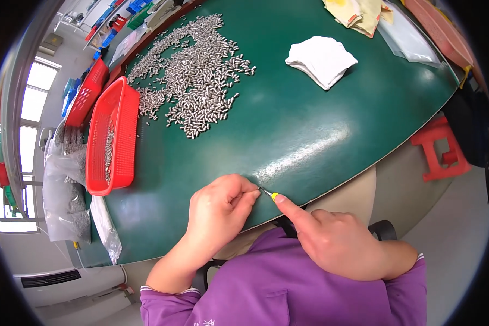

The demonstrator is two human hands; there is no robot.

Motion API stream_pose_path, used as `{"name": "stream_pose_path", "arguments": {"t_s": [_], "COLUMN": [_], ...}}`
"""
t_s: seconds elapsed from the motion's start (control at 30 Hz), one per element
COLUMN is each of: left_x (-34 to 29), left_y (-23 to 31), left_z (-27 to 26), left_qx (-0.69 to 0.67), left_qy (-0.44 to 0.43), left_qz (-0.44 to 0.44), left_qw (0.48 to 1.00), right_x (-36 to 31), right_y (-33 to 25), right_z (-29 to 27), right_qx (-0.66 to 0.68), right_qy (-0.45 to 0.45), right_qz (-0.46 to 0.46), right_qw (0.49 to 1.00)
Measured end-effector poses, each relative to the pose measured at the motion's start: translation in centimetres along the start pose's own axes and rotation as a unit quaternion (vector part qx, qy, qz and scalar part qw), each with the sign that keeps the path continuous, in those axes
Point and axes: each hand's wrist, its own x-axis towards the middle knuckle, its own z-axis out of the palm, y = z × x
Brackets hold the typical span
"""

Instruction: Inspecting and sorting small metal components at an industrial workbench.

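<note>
My left hand (221, 209) is closed in a pinch near the front edge of the table. Between its thumb and forefinger is a tiny metal part, mostly hidden by the fingertips. My right hand (339, 242) is wrapped round a slim hand tool (275, 196) with a yellow collar and a narrow metal tip. Its forefinger lies stretched along the tool, and the tip meets the left fingertips. The tool's handle is hidden in the palm, so its exact kind does not show. Farther off, a wide heap of small silvery metal parts (198, 81) is spread over the green tabletop (212, 155).
A red plastic basket (126, 136) with some metal parts stands at the left, by clear bags (65, 190) of parts. Folded white cloth (321, 60) lies at the far right, near a yellowish cloth (358, 13). A red stool (443, 149) stands beyond the right edge.
</note>
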Motion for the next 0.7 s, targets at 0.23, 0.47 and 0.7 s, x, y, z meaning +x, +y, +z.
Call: {"name": "stream_pose_path", "arguments": {"t_s": [0.23, 0.47, 0.7], "left_x": [0.1, 1.5, 2.6], "left_y": [0.0, -3.3, -5.7], "left_z": [-0.6, -5.0, -6.0], "left_qx": [0.018, -0.514, -0.643], "left_qy": [-0.016, -0.069, -0.134], "left_qz": [-0.003, -0.145, -0.214], "left_qw": [1.0, 0.843, 0.723], "right_x": [0.0, 3.2, 9.7], "right_y": [0.3, 2.8, 5.5], "right_z": [-0.1, -2.8, -3.0], "right_qx": [0.03, -0.097, -0.267], "right_qy": [0.018, 0.174, 0.215], "right_qz": [0.016, 0.09, 0.035], "right_qw": [0.999, 0.976, 0.939]}}
